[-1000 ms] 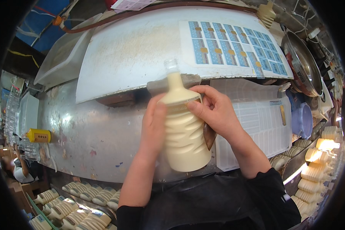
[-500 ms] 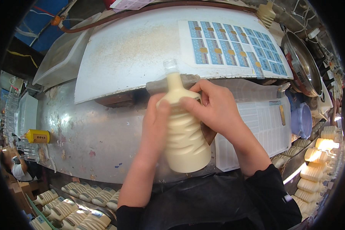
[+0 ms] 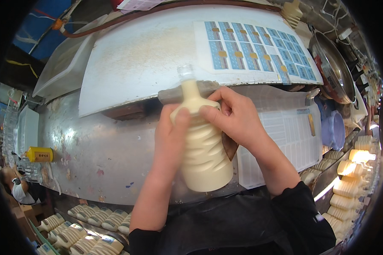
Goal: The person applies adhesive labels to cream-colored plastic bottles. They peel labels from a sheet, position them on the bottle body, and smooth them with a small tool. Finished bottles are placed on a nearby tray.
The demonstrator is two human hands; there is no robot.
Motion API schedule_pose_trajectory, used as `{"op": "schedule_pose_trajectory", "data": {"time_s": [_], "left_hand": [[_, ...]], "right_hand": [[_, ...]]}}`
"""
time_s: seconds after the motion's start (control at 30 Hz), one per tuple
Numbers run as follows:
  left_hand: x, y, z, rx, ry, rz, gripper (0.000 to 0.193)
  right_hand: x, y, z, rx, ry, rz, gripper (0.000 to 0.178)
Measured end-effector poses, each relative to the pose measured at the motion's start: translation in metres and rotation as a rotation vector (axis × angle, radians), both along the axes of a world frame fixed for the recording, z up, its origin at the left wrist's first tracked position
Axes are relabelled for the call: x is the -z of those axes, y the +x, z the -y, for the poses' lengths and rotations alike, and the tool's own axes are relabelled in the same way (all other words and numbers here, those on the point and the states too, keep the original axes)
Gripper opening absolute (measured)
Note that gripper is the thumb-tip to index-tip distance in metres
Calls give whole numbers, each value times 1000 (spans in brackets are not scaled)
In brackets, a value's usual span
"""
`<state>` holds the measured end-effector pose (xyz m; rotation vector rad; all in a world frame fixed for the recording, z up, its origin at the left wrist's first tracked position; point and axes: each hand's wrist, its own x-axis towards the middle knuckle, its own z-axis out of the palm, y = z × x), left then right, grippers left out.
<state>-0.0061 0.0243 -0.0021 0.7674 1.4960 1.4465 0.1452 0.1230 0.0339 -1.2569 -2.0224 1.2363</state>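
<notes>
A cream-coloured bottle (image 3: 206, 157) with wavy ridges and a clear glass neck lies on its side, its mouth pointing away from me. Its shoulder rests against a grey-brown cloth pad (image 3: 170, 94) at the edge of a white board. My left hand (image 3: 171, 129) grips the bottle's left shoulder, slightly blurred, with the thumb on top. On the right shoulder, my right hand (image 3: 234, 114) presses with its thumb, and its fingers curl round the side. Whatever lies under the thumbs is mostly hidden.
On the white board (image 3: 140, 46) lies a sheet of blue labels (image 3: 238, 49). A translucent backing sheet (image 3: 281, 140) covers the right of the metal table. A yellow bottle (image 3: 39, 154) lies at left, a purple bucket (image 3: 334, 131) stands right. Rows of cream bottles (image 3: 100, 216) line both sides; a person is far left.
The whole view has shifted slightly. Both hands keep their hold on the bottle's shoulder, with the thumbs in nearly the same place.
</notes>
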Motion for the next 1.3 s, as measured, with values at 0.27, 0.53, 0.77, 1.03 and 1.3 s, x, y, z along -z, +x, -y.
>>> {"op": "schedule_pose_trajectory", "data": {"time_s": [0.27, 0.53, 0.77, 1.03, 1.3], "left_hand": [[16, -1, 7, -7, 128, 274, 46], [24, 1, 18, -87, 82, 282, 52], [22, 2, 17, -13, 43, 313, 56], [24, 1, 27, 9, 5, 417, 58], [6, 17, 41, 72, -17, 100, 69]], "right_hand": [[23, 12, -9, -86, -296, -343, 31], [34, 23, -5, -112, -550, -554, 39], [35, 17, 1, -118, -383, -477, 40], [26, 21, 5, -53, -231, -360, 42], [26, 31, 8, -122, -386, -318, 50]]}}
